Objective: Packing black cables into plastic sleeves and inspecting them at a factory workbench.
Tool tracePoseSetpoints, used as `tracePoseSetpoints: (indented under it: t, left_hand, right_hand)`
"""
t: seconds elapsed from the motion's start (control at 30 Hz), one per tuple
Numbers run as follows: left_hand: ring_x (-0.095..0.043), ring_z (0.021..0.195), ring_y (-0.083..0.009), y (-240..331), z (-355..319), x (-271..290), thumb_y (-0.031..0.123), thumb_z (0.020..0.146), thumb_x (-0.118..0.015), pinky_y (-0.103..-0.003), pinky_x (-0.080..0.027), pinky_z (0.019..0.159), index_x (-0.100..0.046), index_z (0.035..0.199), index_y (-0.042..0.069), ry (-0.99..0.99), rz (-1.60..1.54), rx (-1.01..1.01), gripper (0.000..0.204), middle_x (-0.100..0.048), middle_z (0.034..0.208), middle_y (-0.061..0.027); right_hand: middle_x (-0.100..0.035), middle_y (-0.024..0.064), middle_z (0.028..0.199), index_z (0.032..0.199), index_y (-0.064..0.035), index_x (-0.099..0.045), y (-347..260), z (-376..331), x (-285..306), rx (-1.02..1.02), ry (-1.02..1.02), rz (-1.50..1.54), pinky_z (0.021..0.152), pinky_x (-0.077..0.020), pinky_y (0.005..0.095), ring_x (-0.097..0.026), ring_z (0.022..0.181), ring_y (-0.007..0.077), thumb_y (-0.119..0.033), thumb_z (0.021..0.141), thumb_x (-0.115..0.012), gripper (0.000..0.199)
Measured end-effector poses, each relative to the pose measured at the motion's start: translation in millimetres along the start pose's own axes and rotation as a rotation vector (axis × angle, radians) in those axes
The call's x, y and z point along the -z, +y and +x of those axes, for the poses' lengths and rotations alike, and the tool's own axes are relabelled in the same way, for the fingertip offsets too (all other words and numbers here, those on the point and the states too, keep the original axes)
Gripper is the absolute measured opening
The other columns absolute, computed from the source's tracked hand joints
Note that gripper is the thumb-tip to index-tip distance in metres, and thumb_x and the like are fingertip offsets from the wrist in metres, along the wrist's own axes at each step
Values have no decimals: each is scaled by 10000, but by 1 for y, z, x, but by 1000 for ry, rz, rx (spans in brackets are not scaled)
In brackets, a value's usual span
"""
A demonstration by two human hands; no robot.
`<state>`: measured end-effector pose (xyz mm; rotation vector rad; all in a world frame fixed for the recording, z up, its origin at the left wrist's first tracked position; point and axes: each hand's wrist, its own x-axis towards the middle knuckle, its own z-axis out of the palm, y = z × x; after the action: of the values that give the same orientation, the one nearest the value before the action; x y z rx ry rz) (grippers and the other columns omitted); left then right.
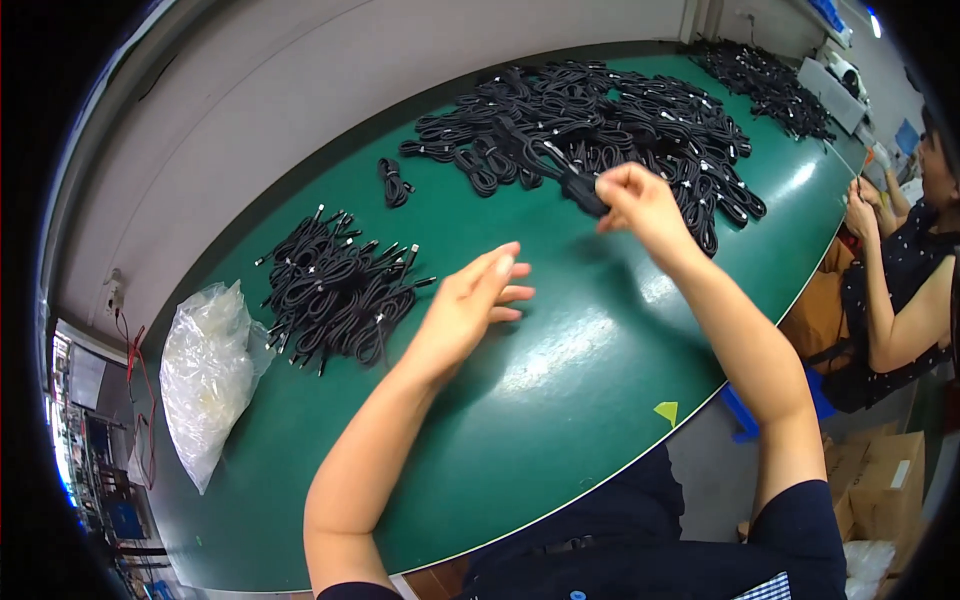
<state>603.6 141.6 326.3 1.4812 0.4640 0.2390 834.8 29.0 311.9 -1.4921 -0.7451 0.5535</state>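
Your right hand (pixel 640 205) had a black coiled cable bundle (pixel 583 192) pinched between fingers and thumb, lifted just off the near edge of the big heap of black cable bundles (pixel 600 115) that covered the far right part of the green table (pixel 560 400). The bundle hung out to the left of your fingertips, and I couldn't tell whether it was clear of the heap or touching it.

Your left hand (pixel 470 300) was empty, fingers stretched out flat and loosely together, hovering over the middle of the table and pointing toward the right hand. It wasn't touching any cable as far as I could see.

To the left of that hand sat a smaller pile of cables (pixel 335 290), plug ends sticking out in all directions. One single coiled cable (pixel 394 182) lay by itself between the two piles, nearer the far edge.

The only container-ish thing was a clear plastic bag (pixel 205 375) slumped at the left end of the table, just beside the small pile. It looked stuffed with something pale, but I couldn't make out what.

Another darker heap of cables (pixel 765 85) lay at the far right corner. A second person (pixel 900 270) sat past the right edge, hands up near there.
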Motion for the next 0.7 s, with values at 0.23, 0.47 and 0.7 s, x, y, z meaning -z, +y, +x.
tracePoseSetpoints:
  t: [0.23, 0.47, 0.7]
  left_hand:
    - [-556, 866, -107, -13, 20, -31, 446, 954, -469, -264, -465, 757, -524, 1232, 73, 30, -246, -51, 469, -592, 1021, -47]
    - [-471, 772, -55, -1, -11, -53, 477, 978, -386, -203, -377, 649, -563, 1175, 95, -41, 31, -51, 465, -549, 877, 43]
    - [-559, 883, -146, -4, -12, -65, 361, 997, -385, -311, -509, 757, -526, 1153, 35, 18, -350, -39, 388, -568, 990, -51]
  right_hand:
    - [-611, 35, 813, 926, -23, -562, -4, -98, -27, -61, -344, 92, 566, -481, 226, -574, 690, 85, -177, 876, -643, 181]
    - [-582, 16, 703, 886, -12, -541, -23, -96, -23, -80, -299, 204, 477, -424, 197, -513, 539, 60, -163, 875, -649, 186]
    - [-593, 41, 692, 870, -1, -520, -25, -103, -32, -54, -232, 217, 491, -472, 216, -571, 558, 79, -147, 891, -624, 180]
